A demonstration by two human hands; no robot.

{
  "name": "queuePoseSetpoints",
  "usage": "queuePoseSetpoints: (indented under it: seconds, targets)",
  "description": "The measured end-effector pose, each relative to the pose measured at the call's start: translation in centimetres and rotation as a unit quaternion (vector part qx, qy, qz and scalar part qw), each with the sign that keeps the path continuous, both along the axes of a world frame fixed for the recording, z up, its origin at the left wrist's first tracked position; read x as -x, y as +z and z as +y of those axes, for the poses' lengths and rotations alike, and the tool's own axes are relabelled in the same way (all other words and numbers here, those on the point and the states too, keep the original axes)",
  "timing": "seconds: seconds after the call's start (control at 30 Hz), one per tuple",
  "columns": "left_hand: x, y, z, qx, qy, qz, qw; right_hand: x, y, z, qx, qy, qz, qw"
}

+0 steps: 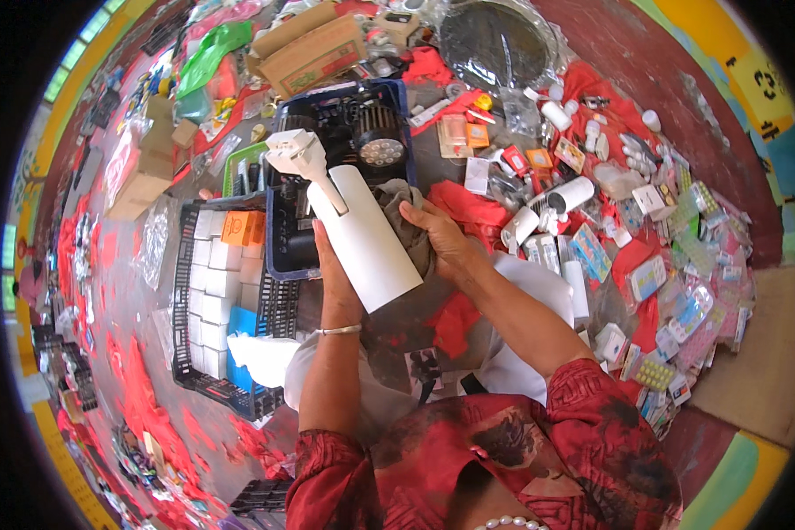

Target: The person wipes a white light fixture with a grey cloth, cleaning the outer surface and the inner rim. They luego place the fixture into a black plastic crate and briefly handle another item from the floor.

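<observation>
A blue crate (278, 238) sat near centre, holding a black lamp (378, 132). At nine o'clock stood a black crate (182, 291) stacked with white boxes (210, 291) and one orange box (241, 227). Cardboard cartons (313, 53) lay at twelve o'clock, beside a dark round pan (496, 41). Blister packs (689, 309) covered the three o'clock side over red cloth (464, 208).

A floor-level market stall: small packaged goods (680, 265) spread beside stocked crates (212, 300).
</observation>
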State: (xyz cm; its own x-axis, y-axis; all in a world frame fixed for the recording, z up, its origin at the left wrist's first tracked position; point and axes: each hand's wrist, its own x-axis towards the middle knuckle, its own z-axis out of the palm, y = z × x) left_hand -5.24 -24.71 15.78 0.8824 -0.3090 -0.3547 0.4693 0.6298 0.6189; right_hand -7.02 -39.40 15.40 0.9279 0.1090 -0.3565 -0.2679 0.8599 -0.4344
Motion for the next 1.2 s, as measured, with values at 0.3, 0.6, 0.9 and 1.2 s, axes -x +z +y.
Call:
queuePoseSetpoints:
  seconds: [0.3,0.6,0.9,1.2]
  targets:
    - [-0.2,-0.1,-0.2,-0.092,-0.052,-0.047,0.993,0.8,-0.8,-1.9,0.311,-0.053,-0.085,0.945]
    - [-0.4,-2.4,1.4,-0.181,-0.091,-0.14,0.969,2.9,0.2,-0.3,0.652,-0.072,-0.321,0.683]
    - [0.7,-1.2,1.8,-0.083,0.012,-0.039,0.996,3.7,3.4,-2.0,0.679,0.033,-0.436,0.59]
    - [0.9,-2.4,-0.2,0.132,-0.143,0.041,0.98,-1.6,2.8,-3.4,0.596,-0.054,-0.355,0.719]
